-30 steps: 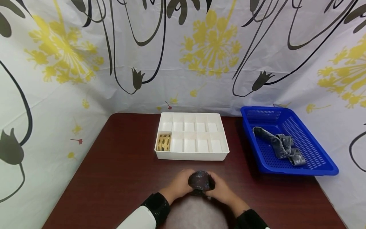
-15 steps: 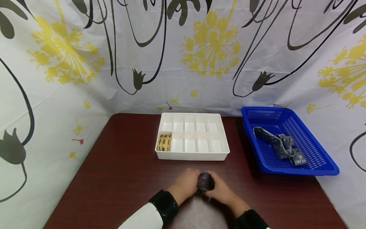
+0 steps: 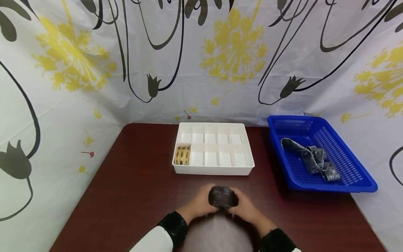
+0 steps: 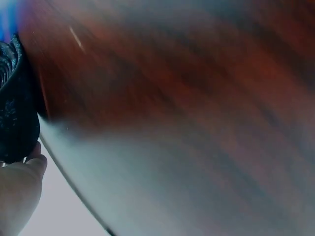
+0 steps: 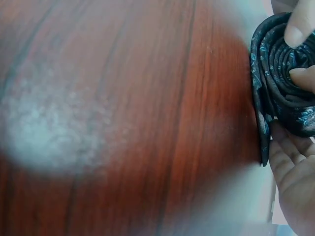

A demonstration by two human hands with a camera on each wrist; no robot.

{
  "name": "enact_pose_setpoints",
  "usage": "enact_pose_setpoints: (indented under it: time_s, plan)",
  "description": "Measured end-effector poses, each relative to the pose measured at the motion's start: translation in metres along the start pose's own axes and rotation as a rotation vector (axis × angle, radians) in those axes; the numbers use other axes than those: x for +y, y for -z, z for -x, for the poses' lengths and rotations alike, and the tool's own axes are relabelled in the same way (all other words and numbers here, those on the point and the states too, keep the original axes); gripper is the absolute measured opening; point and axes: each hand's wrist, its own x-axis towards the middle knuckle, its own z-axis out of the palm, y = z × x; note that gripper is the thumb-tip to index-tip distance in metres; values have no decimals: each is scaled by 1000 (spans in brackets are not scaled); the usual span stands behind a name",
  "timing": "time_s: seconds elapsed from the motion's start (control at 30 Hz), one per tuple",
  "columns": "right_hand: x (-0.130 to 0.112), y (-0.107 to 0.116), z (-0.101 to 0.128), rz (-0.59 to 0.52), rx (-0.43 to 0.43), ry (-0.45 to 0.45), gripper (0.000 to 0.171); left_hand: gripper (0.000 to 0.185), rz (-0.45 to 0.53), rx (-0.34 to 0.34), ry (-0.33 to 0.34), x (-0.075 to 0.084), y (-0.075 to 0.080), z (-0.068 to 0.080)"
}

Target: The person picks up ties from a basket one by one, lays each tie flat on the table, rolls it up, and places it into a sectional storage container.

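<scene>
A dark patterned rolled tie (image 3: 223,197) is held between both hands near the table's front edge. My left hand (image 3: 201,203) grips its left side and my right hand (image 3: 244,208) grips its right side. In the right wrist view the coiled roll (image 5: 280,83) shows its spiral layers, with fingertips (image 5: 295,35) pressing on it. At the left edge of the left wrist view the roll (image 4: 17,108) appears above a thumb (image 4: 19,189). Beyond the hands stands a white divided tray (image 3: 213,170). A yellow patterned roll (image 3: 182,155) lies in its front left compartment.
A blue plastic basket (image 3: 355,183) at the right holds a loose grey tie (image 3: 313,159). The table (image 3: 126,196) is dark brown wood. A flowered curtain (image 3: 63,87) encloses it at the back and both sides.
The roll stayed between both hands and turned a little, lifting slightly toward the tray. The head view shifted slightly.
</scene>
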Motion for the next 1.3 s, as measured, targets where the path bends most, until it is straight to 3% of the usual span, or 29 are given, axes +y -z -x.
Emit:
enact_pose_setpoints:
  time_s: [0.1,0.23,0.6,0.97,1.1,1.23,1.3]
  plan:
    - [2,2,-2,-7,-8,17,59,55,37,22,12,1,0,-1]
    - [3,4,-1,-4,-18,37,59,48,-11,37,5,4,0,-2]
    - [1,4,0,-5,-16,35,63,28,-310,18,-55,18,1,-9]
    - [-6,1,-1,-10,-7,8,70,23,-580,-36,50,39,3,-13]
    - [-5,0,0,0,-5,11,68,34,-531,-52,23,37,4,-12]
    - [-4,-1,1,15,-8,29,66,59,-340,-82,-37,25,6,-9]
    - [-3,-1,1,15,-6,30,66,75,-231,-92,-30,20,8,-6]
